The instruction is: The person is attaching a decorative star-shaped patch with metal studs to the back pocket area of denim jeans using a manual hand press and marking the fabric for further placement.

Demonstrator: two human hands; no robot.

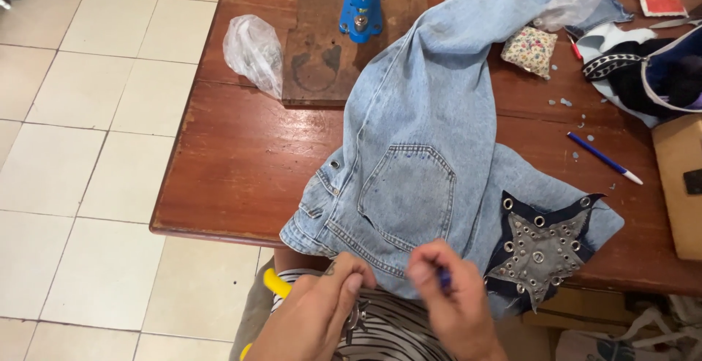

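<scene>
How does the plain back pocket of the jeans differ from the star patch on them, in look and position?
The back pocket is light blue, five-sided and bare, except for a few small blue dots; the star patch is grey on dark denim and covered with metal eyelets. The pocket lies nearer the table's middle; the star lies at its near edge, right of the right hand. Both are sewn on the jeans.

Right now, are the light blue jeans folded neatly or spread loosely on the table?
Spread loosely: the jeans lie rumpled across the wooden table, waistband hanging over the near edge.
</scene>
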